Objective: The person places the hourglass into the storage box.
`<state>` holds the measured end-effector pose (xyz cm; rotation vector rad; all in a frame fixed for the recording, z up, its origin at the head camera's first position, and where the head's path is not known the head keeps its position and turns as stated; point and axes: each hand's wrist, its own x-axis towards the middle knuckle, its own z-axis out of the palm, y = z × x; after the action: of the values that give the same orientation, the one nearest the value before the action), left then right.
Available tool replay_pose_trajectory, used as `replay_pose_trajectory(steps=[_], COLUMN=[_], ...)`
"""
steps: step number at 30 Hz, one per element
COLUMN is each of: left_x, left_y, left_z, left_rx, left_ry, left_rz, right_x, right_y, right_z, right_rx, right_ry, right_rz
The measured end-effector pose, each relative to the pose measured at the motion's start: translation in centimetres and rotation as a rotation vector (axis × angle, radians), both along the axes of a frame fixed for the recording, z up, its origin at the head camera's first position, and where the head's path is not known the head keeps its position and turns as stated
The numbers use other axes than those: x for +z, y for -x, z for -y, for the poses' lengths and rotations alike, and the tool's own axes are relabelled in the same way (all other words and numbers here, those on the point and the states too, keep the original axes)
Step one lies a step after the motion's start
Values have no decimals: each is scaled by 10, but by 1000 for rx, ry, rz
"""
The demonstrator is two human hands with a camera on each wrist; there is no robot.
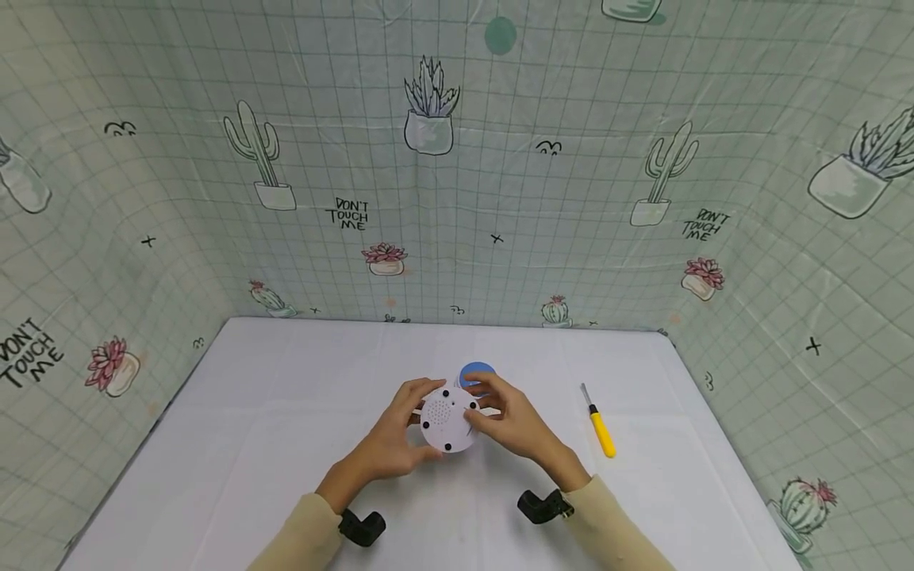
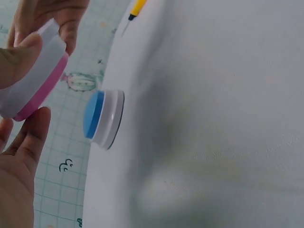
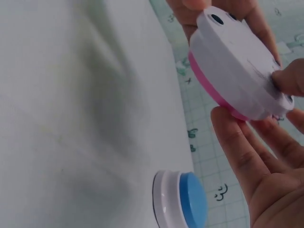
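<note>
Grid-printed cloth rises behind and on both sides of one white surface, and three "DON'T TOUCH ME" prints show on it in the head view. Two hands meet near the middle, holding one pink-and-white disc up off the surface. Its white face is turned toward the person and carries four black round spots and one cluster of small holes. The left hand grips it at the edge, fingers and thumb curled on opposite sides. The right hand pinches it too, with one thumb on the white face and the fingers at the pink side. One blue-topped white disc sits on the surface just beyond, partly hidden by the right hand in the head view. One yellow-handled screwdriver lies apart to the right, its shaft pointing away from the person. Two black wrist devices show beside two beige sleeves.
</note>
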<state>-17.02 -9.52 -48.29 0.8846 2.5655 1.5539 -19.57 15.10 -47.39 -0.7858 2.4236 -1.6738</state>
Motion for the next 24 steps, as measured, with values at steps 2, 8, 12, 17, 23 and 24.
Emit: replay_pose_trajectory(steps=[2,8,12,17,23,24], left_x=[-1,-12,-20,-22,-17,-16], left_y=[0,0,0,0,1,2], left_z=[1,-2,-7,-13,-11,-10], left_rx=[23,96,136,192,199,187], left_ry=[-42,-145,-135,-152,-151,-155], left_rz=[11,-77,-123,-89,-70,-62], right_x=[-2,-8,-6,-5,-7,-7], right_y=[-1,-5,-8,-10,-14,-14], right_z=[1,6,12,18,21,21], right_rx=[-18,-91,-104,-106,-102,-103], right_ry=[26,119,170,211,226,223], right_rz=[-1,-21,-22,9,51,52])
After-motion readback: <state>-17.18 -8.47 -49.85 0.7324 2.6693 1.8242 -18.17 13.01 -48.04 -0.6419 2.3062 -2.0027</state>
